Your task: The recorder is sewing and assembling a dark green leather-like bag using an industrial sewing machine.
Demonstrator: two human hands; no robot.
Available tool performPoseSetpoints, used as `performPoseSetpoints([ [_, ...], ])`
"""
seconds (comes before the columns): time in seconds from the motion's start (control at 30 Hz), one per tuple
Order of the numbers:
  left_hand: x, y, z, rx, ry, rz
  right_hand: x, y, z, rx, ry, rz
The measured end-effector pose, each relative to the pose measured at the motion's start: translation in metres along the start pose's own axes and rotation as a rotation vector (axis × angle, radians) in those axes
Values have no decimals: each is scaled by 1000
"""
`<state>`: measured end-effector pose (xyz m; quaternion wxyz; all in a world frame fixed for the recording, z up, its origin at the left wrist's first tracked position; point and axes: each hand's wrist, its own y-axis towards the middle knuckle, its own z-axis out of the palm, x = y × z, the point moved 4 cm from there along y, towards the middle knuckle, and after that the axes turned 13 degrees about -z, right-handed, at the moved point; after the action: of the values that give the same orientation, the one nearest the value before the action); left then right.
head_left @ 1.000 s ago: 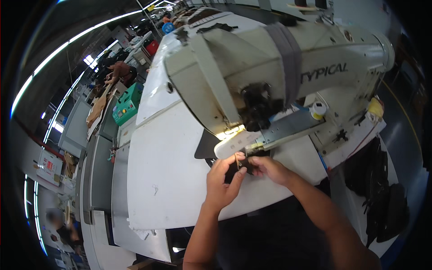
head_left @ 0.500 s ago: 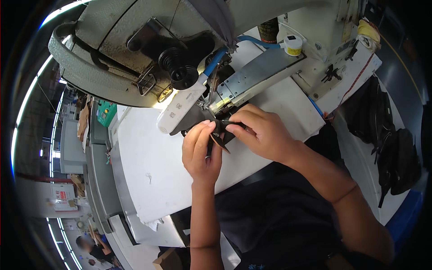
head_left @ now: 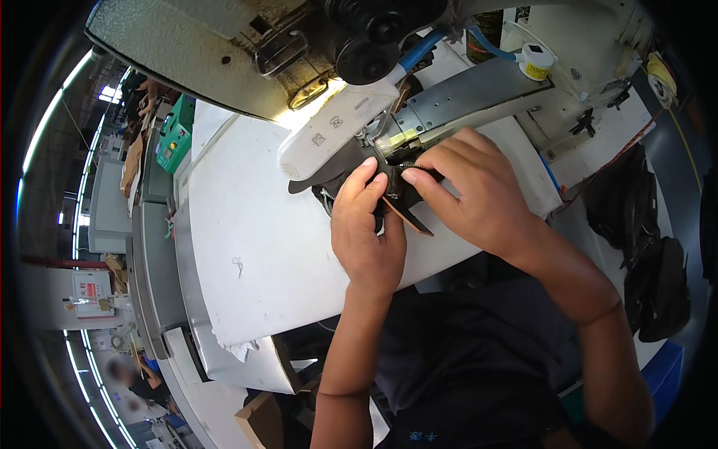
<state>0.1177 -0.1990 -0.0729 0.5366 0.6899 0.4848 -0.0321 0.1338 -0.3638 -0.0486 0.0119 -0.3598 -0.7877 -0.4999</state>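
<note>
A dark fabric piece with a toothed zipper lies under the needle area of a sewing machine. My left hand pinches its near edge with thumb and fingers. To the right, my right hand grips the zipper between thumb and forefinger. A narrow brown-edged strip sticks out toward me from between the hands. Fingers and folded cloth hide part of the seam. Just above the fabric hangs a white lamp, beside the machine's metal arm.
A white tabletop spreads beneath the machine. A small white bottle with a yellow label stands on the metal arm. Black bags lie at the right. Far left are a green control box and a person.
The view has shifted, so the machine head sits higher and hands appear farther right. Both hands keep hold of the work, and the brown-edged strip now points more to the right.
</note>
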Motion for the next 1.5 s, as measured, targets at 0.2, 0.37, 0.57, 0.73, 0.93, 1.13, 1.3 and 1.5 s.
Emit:
performPoseSetpoints([
  [0.2, -9, 2, -1, -9, 10, -134, 1, 1, 2, -8, -47, -4],
  [0.37, -10, 7, -2, 12, 24, -134, 0, 4, 3, 5, -72, -2],
  [0.57, -6, 16, 1, -18, 51, -115, 4, 14, 8, -7, -156, -18],
  [0.73, -3, 17, 3, -53, 30, -80, 6, 20, 10, -62, -195, -15],
  [0.93, -2, 12, 4, -94, 22, -71, 7, 4, 0, -11, -43, 124],
  [1.13, 2, 20, 0, 33, -15, -77, -15, -35, 37, 112, -228, 77],
  [1.3, 8, 27, 0, -3, -118, -66, -32, -19, 62, 139, -185, 8],
  [1.5, 13, 21, 6, 85, -74, -41, -71, -29, 97, -44, 474, 41],
])
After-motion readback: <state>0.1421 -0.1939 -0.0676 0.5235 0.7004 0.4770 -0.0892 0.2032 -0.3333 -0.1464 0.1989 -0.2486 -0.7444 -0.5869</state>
